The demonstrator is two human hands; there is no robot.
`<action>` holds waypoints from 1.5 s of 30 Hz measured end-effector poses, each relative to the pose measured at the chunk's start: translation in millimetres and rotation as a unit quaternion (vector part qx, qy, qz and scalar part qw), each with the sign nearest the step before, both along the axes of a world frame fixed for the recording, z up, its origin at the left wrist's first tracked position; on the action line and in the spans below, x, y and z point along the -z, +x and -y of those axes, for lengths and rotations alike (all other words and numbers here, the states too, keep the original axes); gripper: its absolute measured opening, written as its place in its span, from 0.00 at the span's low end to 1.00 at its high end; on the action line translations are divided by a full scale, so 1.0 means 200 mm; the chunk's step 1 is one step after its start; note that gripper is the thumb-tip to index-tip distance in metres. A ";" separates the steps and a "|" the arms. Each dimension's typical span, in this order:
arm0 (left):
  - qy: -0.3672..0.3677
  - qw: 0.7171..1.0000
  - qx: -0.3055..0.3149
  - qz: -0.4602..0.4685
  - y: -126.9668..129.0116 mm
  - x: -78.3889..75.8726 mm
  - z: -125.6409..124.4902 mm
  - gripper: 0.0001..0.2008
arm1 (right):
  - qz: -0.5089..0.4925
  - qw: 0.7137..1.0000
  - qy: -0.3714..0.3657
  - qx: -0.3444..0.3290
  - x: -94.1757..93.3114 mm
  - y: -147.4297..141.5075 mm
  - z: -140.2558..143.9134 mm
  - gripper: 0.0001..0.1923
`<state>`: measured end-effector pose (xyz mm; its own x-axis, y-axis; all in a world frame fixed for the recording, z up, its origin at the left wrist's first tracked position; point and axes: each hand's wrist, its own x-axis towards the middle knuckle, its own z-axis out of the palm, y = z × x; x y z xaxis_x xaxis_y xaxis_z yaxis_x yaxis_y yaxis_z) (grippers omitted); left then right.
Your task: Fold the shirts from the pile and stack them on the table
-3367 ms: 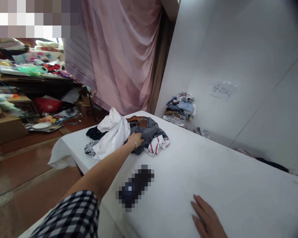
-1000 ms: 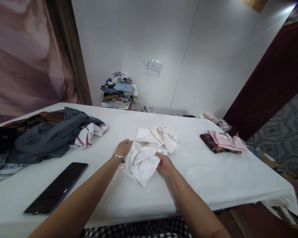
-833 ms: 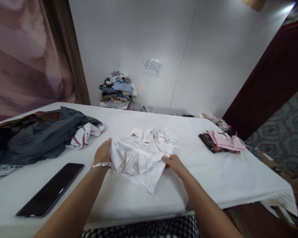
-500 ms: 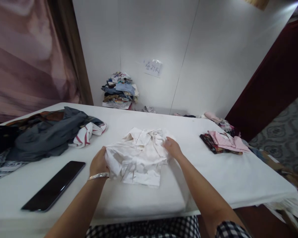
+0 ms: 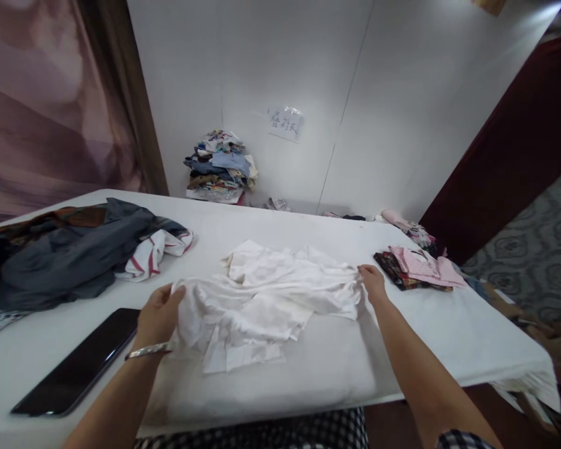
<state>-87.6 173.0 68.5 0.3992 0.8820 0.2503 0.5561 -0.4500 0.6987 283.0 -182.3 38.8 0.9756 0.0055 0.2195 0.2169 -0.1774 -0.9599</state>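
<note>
The white shirt (image 5: 266, 293) lay crumpled near the middle of the tabletop (image 5: 402, 349), a little toward the near edge, and was drawn out sideways between the person's two hands. The left hand (image 5: 158, 315) gripped the shirt's left end, fingers (image 5: 172, 294) closed over a bunched fold of cloth. A metal bracelet (image 5: 147, 351) sat on that wrist. The right hand (image 5: 373, 282) pinched the shirt's right end, fingers closed on the cloth edge. With the hands set well apart and each holding an opposite end, the hold appeared suited to stretching the cloth flat across the tabletop; the middle of the shirt remained wrinkled and folded on itself, with a loose flap hanging toward the near edge.

A black phone (image 5: 77, 365) lay flat near the near-left corner, just beside the left forearm and apart from the shirt. A heap of dark clothes (image 5: 70, 249) occupied the left edge, with a red-and-white striped piece (image 5: 152, 252) at its right side, near the shirt but not touching it. A short stack of folded clothes (image 5: 418, 267), pink on top, lay at the right edge, just beside the right hand; its neat lie suggested finished pieces kept separate from the unsorted heap. A taller pile of clothes (image 5: 219, 167) stood against the wall (image 5: 402, 112) beyond the far edge, under a paper note (image 5: 285, 123) whose writing could not be read.
</note>
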 end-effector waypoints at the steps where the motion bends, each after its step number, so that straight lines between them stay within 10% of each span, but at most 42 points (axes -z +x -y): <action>1: 0.021 1.000 -0.013 -0.002 0.03 -0.02 0.02 0.23 | -0.002 1.000 -0.014 0.002 0.01 -0.02 0.02 0.21; 5: 0.157 0.983 0.099 -0.014 0.21 -0.09 0.11 0.23 | -0.009 0.997 -0.073 -0.014 0.02 -0.06 0.04 0.21; 12: 0.130 0.933 0.305 -0.139 0.66 -0.14 0.27 0.20 | -0.038 0.982 -0.156 -0.094 0.02 -0.11 0.00 0.14; 22: 0.096 0.907 0.310 -0.268 1.18 -0.04 0.31 0.23 | 0.174 0.956 -0.085 -0.221 0.01 -0.46 0.07 0.13; 28: 0.081 0.890 0.292 -0.340 1.34 0.04 0.33 0.23 | 0.249 0.865 -0.184 -0.394 -0.09 -0.66 0.09 0.15; 32: 0.100 0.884 0.310 -0.335 1.35 0.04 0.35 0.17 | 0.141 0.866 -0.279 -0.389 -0.11 -0.71 0.10 0.23; 36: 0.133 0.902 0.306 -0.276 1.33 -0.08 0.32 0.11 | 0.104 0.861 -0.320 -0.382 -0.08 -0.71 0.10 0.17; 39: 0.149 0.926 0.290 -0.191 1.37 -0.24 0.29 0.14 | 0.111 0.910 -0.195 -0.350 -0.12 -0.68 0.11 0.13; 45: 0.145 0.937 0.317 0.008 1.79 -0.67 0.38 0.20 | 0.083 0.994 0.061 -0.038 -0.34 -0.37 0.16 0.17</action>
<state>269.7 96.1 202.1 0.8143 0.3631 0.4529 0.1033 -0.8584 0.5025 209.4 -215.3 105.9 0.9238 0.0416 0.3806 0.3821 -0.0379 -0.9234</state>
